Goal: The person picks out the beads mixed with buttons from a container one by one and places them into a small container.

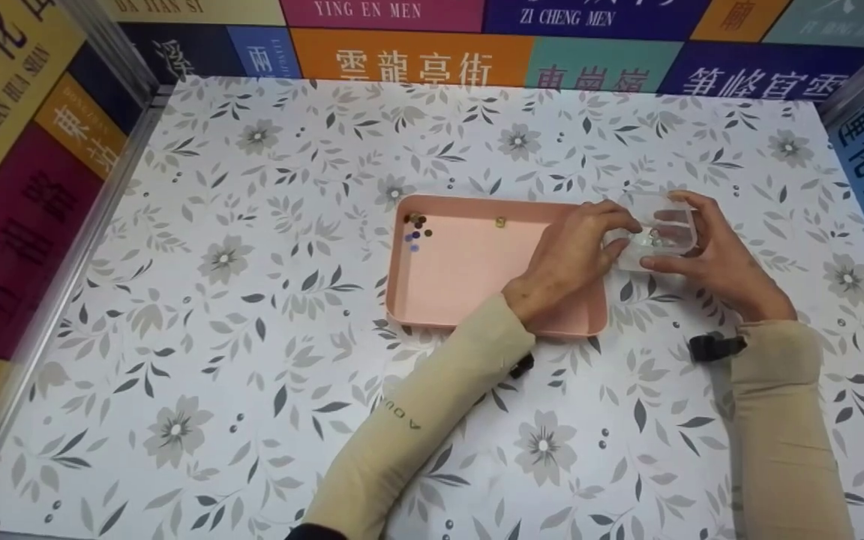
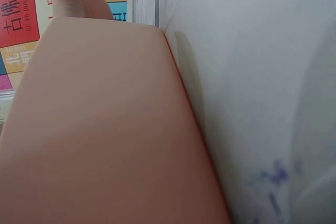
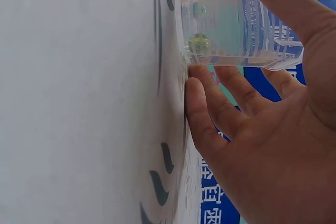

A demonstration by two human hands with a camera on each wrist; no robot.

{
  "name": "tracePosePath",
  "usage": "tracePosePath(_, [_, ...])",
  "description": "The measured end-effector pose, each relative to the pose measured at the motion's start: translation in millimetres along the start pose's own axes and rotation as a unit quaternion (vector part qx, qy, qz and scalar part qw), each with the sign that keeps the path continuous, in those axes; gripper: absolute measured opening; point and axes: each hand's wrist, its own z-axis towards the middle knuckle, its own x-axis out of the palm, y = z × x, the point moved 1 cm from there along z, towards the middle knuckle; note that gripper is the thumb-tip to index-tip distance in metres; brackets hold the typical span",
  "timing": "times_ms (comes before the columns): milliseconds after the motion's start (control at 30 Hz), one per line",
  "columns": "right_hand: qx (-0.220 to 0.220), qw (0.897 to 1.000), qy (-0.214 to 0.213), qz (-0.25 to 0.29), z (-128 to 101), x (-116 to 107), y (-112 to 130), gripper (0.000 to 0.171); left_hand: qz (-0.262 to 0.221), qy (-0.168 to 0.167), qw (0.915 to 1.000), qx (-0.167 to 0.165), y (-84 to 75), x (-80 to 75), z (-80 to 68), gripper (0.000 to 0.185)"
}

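Fingers [image 3: 220,103] of the right hand [image 1: 717,255] curl round a clear box [image 1: 657,229], thumb over its far side and fingertips under its near edge; the right wrist view shows this grip close up, the fingertips pressed where the box meets the floral cloth [image 1: 252,300], and a yellow-green bead [image 3: 198,43] lying inside the box against its wall; the head view shows only small dark specks there. Left hand [image 1: 571,255] comes across from the other side, its fingers bent and resting on the box's left end; whether they pinch it or only touch it I cannot tell, since the left wrist view shows no fingers at all, only the pink tray [image 2: 94,129] very close and blurred, beside the cloth.

From the head view, the box sits on the cloth just beside the tray's right end, with the left wrist lying over the tray's right corner; both arms wear beige sleeves [image 1: 417,427], each with a black strap at the wrist. Farther off, a cluster of small beads [image 1: 415,227] lies in the tray's far left corner, and one gold bead [image 1: 500,222] lies alone near the far rim; beyond the cloth stand coloured wall panels [image 1: 409,64] with printed characters.
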Motion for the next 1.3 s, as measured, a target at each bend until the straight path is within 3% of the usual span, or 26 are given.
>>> tracePosePath(367, [-0.015,1.0,-0.002,0.013,0,0,-1,0.095,-0.059,-0.017,0.9975,-0.035,3.6,-4.8,-2.3,0.024])
tracePosePath(633, [-0.01,1.0,-0.002,0.007,1,-1,-1,0.095,-0.029,-0.054,0.993,-0.101,8.6,-12.9,-6.5,0.023])
tracePosePath(933, [0.001,1.0,-0.006,-0.008,0,0,-1,0.096,-0.021,-0.056,0.9812,-0.184,15.6,-14.3,-10.5,0.021])
tracePosePath(1067, [0.006,1.0,-0.005,-0.011,0,0,-1,0.097,-0.038,-0.045,0.9786,-0.197,17.1,-13.2,-10.8,0.026])
tracePosePath(1300, [0.006,1.0,-0.004,-0.01,1,0,0,0.097,-0.042,-0.029,0.9806,-0.189,18.9,-12.0,-11.5,0.028])
